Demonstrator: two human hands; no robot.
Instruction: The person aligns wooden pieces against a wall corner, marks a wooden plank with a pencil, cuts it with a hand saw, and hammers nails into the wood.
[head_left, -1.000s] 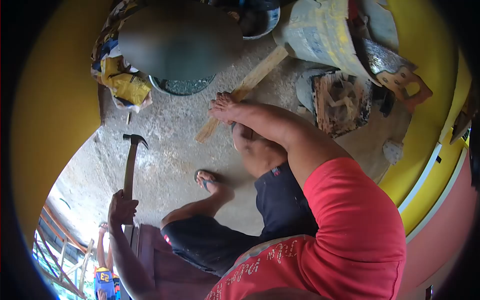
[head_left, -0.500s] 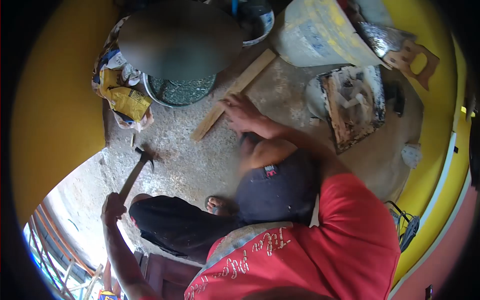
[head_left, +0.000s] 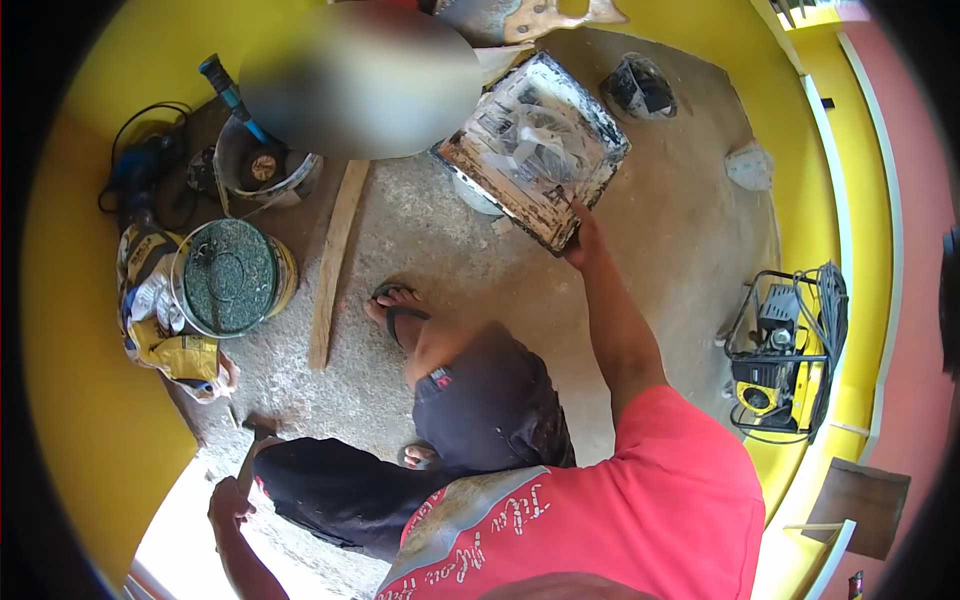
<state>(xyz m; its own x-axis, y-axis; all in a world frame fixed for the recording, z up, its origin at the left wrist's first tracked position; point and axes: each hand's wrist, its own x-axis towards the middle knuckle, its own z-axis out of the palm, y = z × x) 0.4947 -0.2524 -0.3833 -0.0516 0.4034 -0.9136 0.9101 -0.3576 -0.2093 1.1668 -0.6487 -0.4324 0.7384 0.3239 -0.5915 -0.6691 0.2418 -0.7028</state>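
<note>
My left hand point(head_left: 230, 500) is closed round the handle of a hammer point(head_left: 247, 468), low at the left beside my knee. The hammer's head is partly hidden by the knee. With my right arm stretched forward, my right hand point(head_left: 584, 240) grips the near corner of a shallow, paint-stained tray point(head_left: 490, 200). A crumpled clear plastic bag point(head_left: 548, 145) with whitish bits lies in the tray. The tray is tilted and partly covers a round pale thing beneath it. A wooden strip point(head_left: 337, 270) rests on the concrete floor, apart from both hands.
At the left stand a lidded bucket point(head_left: 228, 335), yellow sacks point(head_left: 185, 350) and a bucket with a blue-handled tool point(head_left: 232, 95). A handsaw point(head_left: 530, 22) is at the top. A small dirty bucket point(head_left: 638, 88) and a yellow-black machine point(head_left: 780, 350) stand at the right.
My right hand has left the wooden strip and moved right to the tray, taking hold of its corner. The view has turned right. My left hand keeps the hammer, now lower by the knee.
</note>
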